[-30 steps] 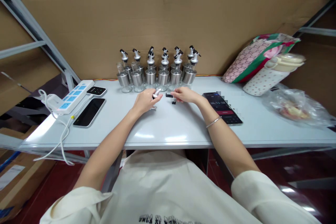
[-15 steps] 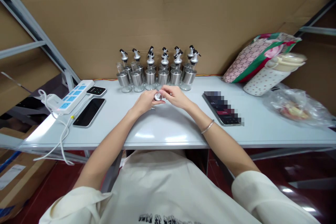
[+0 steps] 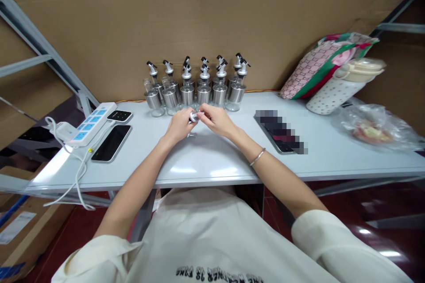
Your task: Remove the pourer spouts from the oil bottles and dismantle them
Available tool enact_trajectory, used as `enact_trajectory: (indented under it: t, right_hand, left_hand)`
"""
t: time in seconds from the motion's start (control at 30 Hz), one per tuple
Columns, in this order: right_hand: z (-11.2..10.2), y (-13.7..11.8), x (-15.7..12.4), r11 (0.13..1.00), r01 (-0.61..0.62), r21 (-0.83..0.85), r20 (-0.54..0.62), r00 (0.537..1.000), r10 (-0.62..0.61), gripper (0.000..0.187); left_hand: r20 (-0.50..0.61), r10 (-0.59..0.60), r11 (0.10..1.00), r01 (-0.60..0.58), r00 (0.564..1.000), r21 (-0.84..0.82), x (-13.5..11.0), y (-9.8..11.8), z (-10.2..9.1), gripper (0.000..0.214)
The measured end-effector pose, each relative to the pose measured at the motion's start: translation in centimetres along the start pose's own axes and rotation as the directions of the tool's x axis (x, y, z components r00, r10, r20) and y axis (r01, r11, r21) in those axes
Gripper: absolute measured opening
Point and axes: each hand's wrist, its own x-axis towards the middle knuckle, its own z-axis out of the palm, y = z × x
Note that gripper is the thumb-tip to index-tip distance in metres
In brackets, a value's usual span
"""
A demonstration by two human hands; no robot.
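Observation:
My left hand (image 3: 180, 124) is closed around a small silver pour spout (image 3: 194, 116), tilted in front of the bottles. Over its right end the fingers of my right hand (image 3: 215, 119) close as well, hiding part of it. A small shiny piece (image 3: 191, 135) shows just below my left hand; its kind is unclear. Behind the hands stand several glass bottles with steel sleeves in two rows. Most wear silver spouts with black flip tops, such as one bottle (image 3: 203, 93). Two front-left bottles, the outer bottle (image 3: 153, 99) and its neighbour (image 3: 170, 98), have bare necks.
On the left of the table (image 3: 212, 159) lie a power strip (image 3: 94, 123), a phone (image 3: 111, 143) and a small black-faced device (image 3: 120, 116). To the right are another phone (image 3: 277, 130), a tilted dotted tumbler (image 3: 328, 95), a patterned bag (image 3: 308, 70) and a clear plastic bag (image 3: 378, 128).
The spout has turned from facing up to lying sideways between my hands. My right fingers have shifted onto its end. The whole view has moved slightly.

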Motion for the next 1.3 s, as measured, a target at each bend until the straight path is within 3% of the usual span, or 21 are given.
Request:
enact_trajectory:
  t: [0.23, 0.4, 0.6, 0.77, 0.9, 1.0, 1.17, 1.3]
  right_hand:
    - [0.3, 0.1, 0.1, 0.996, 0.035, -0.076, 0.006, 0.999, -0.034, 0.034]
    - [0.3, -0.4, 0.1, 0.992, -0.005, -0.128, -0.005, 1.0, 0.005, 0.032]
    - [0.8, -1.7, 0.2, 0.978, -0.181, -0.102, -0.061, 0.983, 0.176, 0.034]
    - [1.8, -2.5, 0.8, 0.922, -0.383, 0.063, -0.055, 0.921, 0.386, 0.038]
    - [2.6, -2.0, 1.2, 0.825, -0.505, 0.253, 0.03, 0.857, 0.515, 0.034]
    - [3.1, -1.5, 1.5, 0.736, -0.561, 0.379, 0.158, 0.823, 0.546, 0.033]
    - [3.3, -0.8, 1.8, 0.643, -0.591, 0.487, 0.368, 0.807, 0.462, 0.034]
    - [2.9, -0.7, 1.8, 0.671, -0.551, 0.496, 0.419, 0.829, 0.371, 0.033]
  left_hand:
    - [0.017, -0.053, 0.998, 0.053, 0.998, 0.027, -0.1, 0.0, 0.1, 0.028]
    - [0.022, -0.041, 0.996, 0.039, 0.999, 0.084, -0.2, 0.4, -0.1, 0.028]
    - [-0.032, -0.005, 0.984, 0.01, 0.999, 0.175, 0.1, 0.4, -0.8, 0.017]
    - [-0.122, -0.019, 0.966, 0.05, 0.992, 0.253, 0.3, 0.1, -1.6, 0.016]
    - [-0.162, -0.018, 0.955, 0.065, 0.987, 0.289, 0.4, 0.2, -1.6, 0.015]
    - [-0.18, -0.01, 0.949, 0.066, 0.984, 0.309, 0.5, -0.1, -1.4, 0.014]
    - [-0.201, 0.001, 0.941, 0.067, 0.98, 0.331, 0.5, -1.0, -1.3, 0.014]
    - [-0.212, 0.001, 0.941, 0.071, 0.977, 0.331, 0.5, -1.2, -1.4, 0.017]
